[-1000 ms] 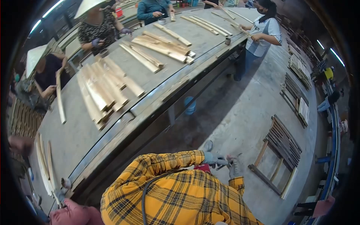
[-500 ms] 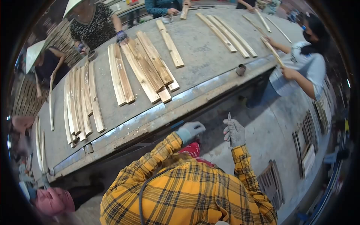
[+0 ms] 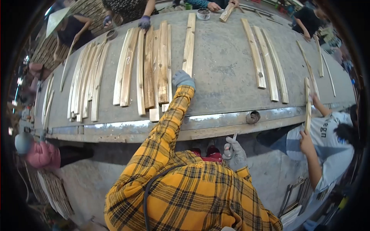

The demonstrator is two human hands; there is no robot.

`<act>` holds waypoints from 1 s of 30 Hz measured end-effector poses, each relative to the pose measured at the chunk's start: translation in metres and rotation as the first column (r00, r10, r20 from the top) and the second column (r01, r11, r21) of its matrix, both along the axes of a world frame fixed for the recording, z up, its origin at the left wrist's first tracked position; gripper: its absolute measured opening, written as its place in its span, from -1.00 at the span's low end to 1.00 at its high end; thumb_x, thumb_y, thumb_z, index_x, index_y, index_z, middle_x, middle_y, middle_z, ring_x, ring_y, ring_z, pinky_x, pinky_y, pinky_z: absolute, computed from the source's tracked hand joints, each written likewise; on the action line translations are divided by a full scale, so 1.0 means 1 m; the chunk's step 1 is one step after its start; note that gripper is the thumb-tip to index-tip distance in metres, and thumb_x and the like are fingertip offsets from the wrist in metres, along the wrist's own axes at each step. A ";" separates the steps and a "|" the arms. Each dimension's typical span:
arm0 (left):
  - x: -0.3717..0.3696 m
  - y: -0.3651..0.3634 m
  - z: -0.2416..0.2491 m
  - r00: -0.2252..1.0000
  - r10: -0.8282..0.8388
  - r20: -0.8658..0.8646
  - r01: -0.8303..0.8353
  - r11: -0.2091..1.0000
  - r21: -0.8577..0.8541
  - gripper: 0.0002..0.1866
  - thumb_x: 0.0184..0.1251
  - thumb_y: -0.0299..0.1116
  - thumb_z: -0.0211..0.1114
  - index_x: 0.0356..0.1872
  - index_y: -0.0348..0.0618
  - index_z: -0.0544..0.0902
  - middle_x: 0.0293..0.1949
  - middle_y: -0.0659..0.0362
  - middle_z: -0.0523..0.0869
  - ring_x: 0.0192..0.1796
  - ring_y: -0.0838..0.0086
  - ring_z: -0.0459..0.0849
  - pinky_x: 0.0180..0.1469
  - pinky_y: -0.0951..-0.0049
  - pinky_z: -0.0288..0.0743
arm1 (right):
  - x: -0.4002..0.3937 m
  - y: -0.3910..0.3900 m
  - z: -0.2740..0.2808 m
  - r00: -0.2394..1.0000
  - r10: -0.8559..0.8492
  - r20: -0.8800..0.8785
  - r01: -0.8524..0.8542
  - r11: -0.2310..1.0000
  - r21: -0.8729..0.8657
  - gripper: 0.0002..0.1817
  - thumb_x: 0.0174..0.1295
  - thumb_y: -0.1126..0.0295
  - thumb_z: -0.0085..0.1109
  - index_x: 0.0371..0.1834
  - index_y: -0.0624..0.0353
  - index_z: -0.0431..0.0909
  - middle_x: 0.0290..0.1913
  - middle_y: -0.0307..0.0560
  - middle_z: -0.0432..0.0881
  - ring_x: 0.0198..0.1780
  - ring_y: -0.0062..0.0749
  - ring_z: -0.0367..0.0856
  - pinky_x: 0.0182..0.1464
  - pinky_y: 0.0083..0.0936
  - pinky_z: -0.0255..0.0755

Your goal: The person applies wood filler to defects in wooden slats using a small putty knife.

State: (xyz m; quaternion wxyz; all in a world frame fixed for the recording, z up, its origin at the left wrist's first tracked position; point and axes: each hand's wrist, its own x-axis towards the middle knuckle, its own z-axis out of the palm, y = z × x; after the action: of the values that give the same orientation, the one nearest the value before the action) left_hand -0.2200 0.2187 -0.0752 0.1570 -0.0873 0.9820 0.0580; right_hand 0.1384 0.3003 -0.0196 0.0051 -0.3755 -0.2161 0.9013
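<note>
My left hand, in a grey glove, reaches out over the table with its fingers closed on the near end of a single wooden strip. That strip lies flat on the tabletop. My right hand, gloved too, is near my body below the table's front edge. Its fingers are closed around a thin knife-like tool, whose narrow tip points up. Left of my reaching hand, a group of wooden strips lies side by side, some overlapping.
The grey table has a metal front edge. A small can stands on that edge, and a round tin at the back. More strips lie to the right. A co-worker at right holds a strip; others work across and to the left.
My left hand has moved forward from beside my body to the single strip and taken hold of its near end. The view has turned. My right hand still holds the tool.
</note>
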 end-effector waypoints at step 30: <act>0.189 -0.132 0.086 0.989 -0.066 0.134 0.033 0.971 0.235 -0.31 0.02 -0.38 0.33 0.21 0.02 0.22 -0.15 -0.10 0.61 -0.08 0.04 0.61 -0.05 0.11 0.47 | -0.163 -0.042 -0.001 0.762 0.580 0.289 0.209 -0.642 0.738 -0.85 0.07 0.43 0.07 -0.29 -0.06 0.55 -0.30 -0.21 0.52 -0.38 -0.25 0.59 -0.41 -0.36 0.50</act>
State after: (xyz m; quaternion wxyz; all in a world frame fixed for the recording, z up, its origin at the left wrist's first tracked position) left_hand -0.0313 0.0868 0.0111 0.2366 -0.0478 0.9568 0.1622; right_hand -0.0246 0.2582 -0.0206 0.1424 0.1312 -0.9558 0.2211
